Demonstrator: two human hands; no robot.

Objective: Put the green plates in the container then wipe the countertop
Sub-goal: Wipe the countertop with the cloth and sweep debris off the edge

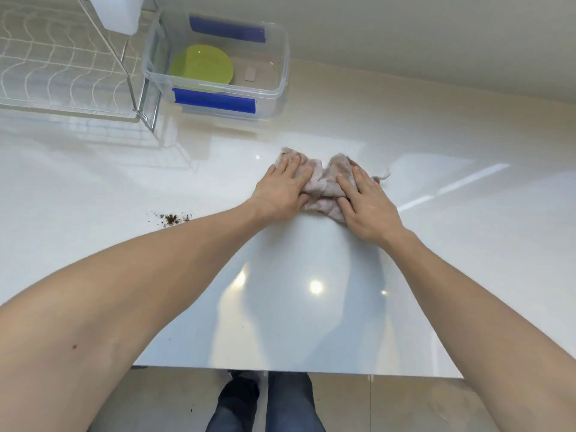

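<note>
Both my left hand (282, 190) and right hand (367, 204) press flat, fingers spread, on the crumpled pinkish cloth (324, 182) atop the glossy white countertop (280, 291).

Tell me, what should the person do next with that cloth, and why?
Probably slide the cloth left and toward themselves, onto the brown crumbs. The green plates already sit in the container, both the left hand and right hand press flat on the cloth, and the crumbs lie unwiped on the countertop.
</note>
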